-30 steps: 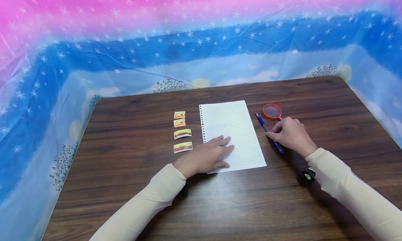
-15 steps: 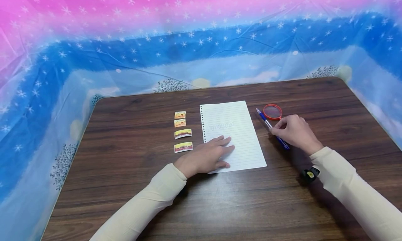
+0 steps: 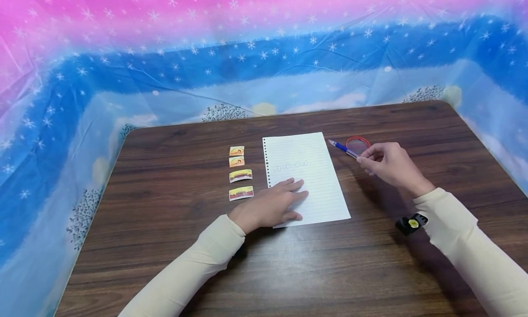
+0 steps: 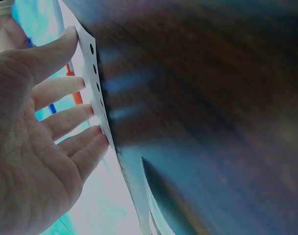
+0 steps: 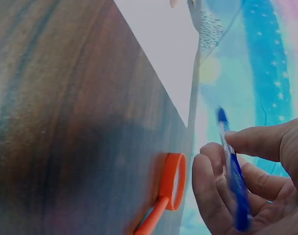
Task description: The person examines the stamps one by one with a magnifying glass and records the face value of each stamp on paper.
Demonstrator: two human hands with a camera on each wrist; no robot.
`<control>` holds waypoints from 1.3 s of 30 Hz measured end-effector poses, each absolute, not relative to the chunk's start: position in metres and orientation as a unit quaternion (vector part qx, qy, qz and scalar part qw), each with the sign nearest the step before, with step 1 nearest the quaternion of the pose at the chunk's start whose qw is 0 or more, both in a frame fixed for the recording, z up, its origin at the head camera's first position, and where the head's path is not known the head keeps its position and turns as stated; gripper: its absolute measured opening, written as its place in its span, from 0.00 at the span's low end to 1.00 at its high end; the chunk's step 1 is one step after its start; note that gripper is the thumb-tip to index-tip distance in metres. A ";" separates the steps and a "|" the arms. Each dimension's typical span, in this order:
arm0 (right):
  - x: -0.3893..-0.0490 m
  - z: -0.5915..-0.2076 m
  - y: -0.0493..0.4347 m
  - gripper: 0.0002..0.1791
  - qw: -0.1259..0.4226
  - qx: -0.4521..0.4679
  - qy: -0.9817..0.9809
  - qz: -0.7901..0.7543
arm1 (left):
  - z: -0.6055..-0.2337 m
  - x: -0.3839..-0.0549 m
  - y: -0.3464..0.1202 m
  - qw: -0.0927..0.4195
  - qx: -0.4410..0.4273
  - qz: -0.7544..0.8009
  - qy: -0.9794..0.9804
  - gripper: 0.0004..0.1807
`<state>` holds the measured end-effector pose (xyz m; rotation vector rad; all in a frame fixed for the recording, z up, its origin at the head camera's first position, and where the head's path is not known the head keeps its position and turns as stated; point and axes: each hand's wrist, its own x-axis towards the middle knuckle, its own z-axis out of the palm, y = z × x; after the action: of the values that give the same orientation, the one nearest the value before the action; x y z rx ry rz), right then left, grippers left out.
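Observation:
My left hand (image 3: 272, 205) lies with spread fingers on the lower left of a lined sheet of paper (image 3: 327, 193), which has punched holes down its left edge and a row of handwritten digits. The left wrist view shows the fingertips (image 4: 101, 139) along the holed edge. To the right of the sheet, my right hand (image 3: 393, 168) pinches a blue pen (image 3: 344, 148) between thumb and fingers, its pale end pointing at the paper's upper right edge. In the right wrist view the pen (image 5: 239, 188) is held above the table. A red-rimmed magnifying glass (image 3: 365, 140) lies beneath, its handle hidden by the hand.
Left of the paper, several small printed pieces like stamps form a column: two orange ones (image 3: 237, 151) at the top, two yellow and dark red ones (image 3: 241, 193) below. The brown wooden table (image 3: 173, 179) is backed by a pink and blue snowflake cloth (image 3: 247, 51).
My right hand has picked the pen up off the table and turned its far end left toward the paper, over the magnifying glass. My left hand has stayed on the sheet.

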<state>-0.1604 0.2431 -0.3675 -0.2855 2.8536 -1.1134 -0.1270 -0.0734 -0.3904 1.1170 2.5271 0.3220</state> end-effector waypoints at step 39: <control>-0.172 -0.353 0.249 0.16 -0.022 -0.056 0.872 -0.485 | -0.389 -0.127 -0.074 0.179 0.397 0.109 0.894 0.35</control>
<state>-0.1718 0.2486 -0.3530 -0.1791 2.7794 -1.5452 -0.1266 -0.0742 -0.3893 1.1216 2.5270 0.3086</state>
